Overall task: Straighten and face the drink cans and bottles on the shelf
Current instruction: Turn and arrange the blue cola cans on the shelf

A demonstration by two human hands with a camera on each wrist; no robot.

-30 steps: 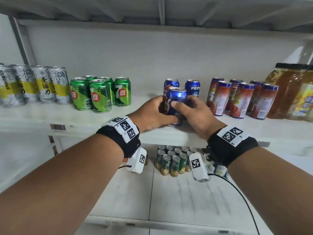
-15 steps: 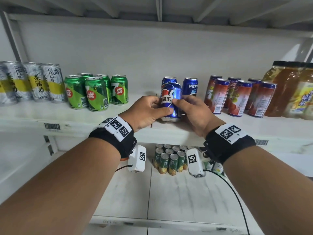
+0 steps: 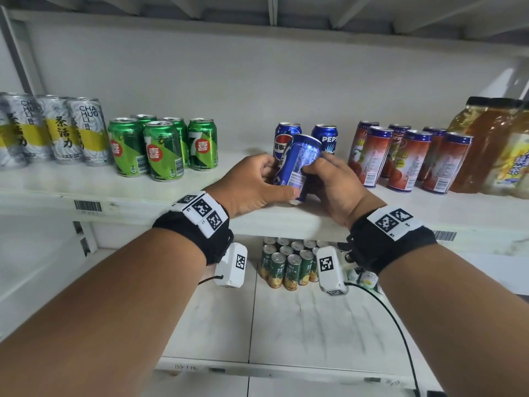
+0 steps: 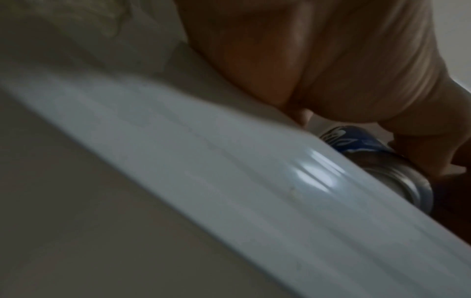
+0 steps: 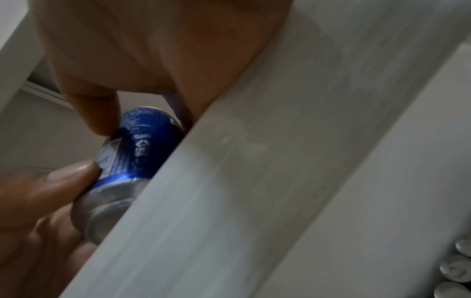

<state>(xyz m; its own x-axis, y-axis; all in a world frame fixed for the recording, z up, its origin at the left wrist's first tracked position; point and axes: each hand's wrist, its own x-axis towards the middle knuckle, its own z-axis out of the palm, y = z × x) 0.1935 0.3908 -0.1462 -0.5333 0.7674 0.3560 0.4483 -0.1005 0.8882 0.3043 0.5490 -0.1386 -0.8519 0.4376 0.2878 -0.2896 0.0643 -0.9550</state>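
L hand [image 3: 252, 184] and R hand [image 3: 333, 183] both grip one blue Pepsi can [image 3: 297, 164], fingers curled round it from either side. Can is tilted, top leaning right/back, base lifted at the shelf [image 3: 177, 196] front edge, barcode/text side facing out. Right wrist view: thumb and fingertips [image 5: 99, 113] pinch can's lower body just above the shelf lip. Behind it, 2 more Pepsi cans [image 3: 325, 136] upright near the back. Green cans [image 3: 163, 150] to the left, red cans [image 3: 406, 159] to the right, tea bottles [image 3: 486, 138] at the far right end.
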